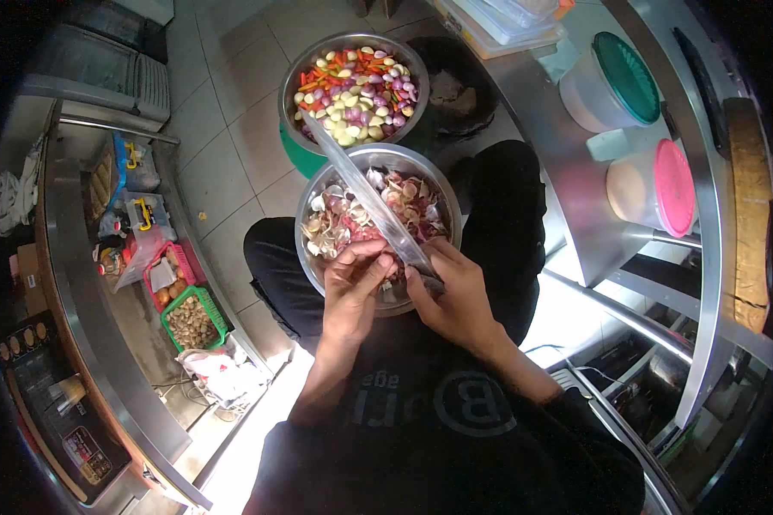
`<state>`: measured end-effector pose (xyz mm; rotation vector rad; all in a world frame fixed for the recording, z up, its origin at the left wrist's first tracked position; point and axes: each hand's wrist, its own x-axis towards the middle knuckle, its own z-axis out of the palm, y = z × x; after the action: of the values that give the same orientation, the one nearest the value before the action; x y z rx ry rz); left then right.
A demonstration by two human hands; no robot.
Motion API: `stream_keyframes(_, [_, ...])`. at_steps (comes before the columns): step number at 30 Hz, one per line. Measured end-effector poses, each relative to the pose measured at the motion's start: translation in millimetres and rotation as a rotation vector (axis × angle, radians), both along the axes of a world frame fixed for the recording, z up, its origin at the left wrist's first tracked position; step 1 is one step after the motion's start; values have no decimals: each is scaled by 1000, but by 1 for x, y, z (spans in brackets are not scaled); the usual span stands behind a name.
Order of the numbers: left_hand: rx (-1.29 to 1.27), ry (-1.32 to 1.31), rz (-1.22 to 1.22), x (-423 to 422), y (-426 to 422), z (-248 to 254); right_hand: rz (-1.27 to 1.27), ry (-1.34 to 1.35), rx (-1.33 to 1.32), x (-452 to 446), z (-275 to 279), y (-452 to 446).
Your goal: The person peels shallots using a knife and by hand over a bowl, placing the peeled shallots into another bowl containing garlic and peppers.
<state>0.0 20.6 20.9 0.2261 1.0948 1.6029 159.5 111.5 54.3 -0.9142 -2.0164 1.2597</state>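
A steel bowl (452, 190) of garlic and shallot skins rests between my legs. Over it, my right hand (448, 283) is closed around the lower end of a long knife (361, 187), whose blade points up and left. My left hand (356, 279) is beside it, fingers pinched together near the blade; what they hold is too small to make out. Beyond, a second steel bowl (289, 93) holds peeled shallots, garlic and red and orange chillies (352, 99). A green container (294, 154) shows beneath that bowl.
On the right, a steel table (567, 193) bears a green-lidded tub (610, 81) and a pink-lidded tub (650, 187). At the left, a shelf holds a green basket (193, 319), a pink basket (172, 268) and plastic boxes (146, 215). A dark pan (481, 90) lies behind the bowls.
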Motion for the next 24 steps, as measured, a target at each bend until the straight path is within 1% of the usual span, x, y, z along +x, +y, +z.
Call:
stream_keyframes(3, [17,-3,43,8,1,0,-12,-25,38,0,1,-1])
stream_keyframes(5, [20,106,62,12,1,1,-16,-34,54,1,1,-1])
stream_keyframes(9, [67,85,76,12,-3,-5,9,-62,65,1,0,-2])
stream_keyframes(11, [88,198,74,12,-2,-6,12,-85,75,1,0,-3])
stream_keyframes(12, [89,198,73,13,-2,-3,14,-107,63,1,1,-4])
stream_keyframes(14, [73,326,80,16,-2,3,17,-129,50,1,1,-5])
stream_keyframes(16, [76,348,78,15,-2,3,12,-139,57,2,3,-4])
stream_keyframes(19, [93,378,73,14,-1,3,15,-84,68,3,3,-2])
stream_keyframes(24, [119,407,50,13,0,6,43,-65,51,6,7,1])
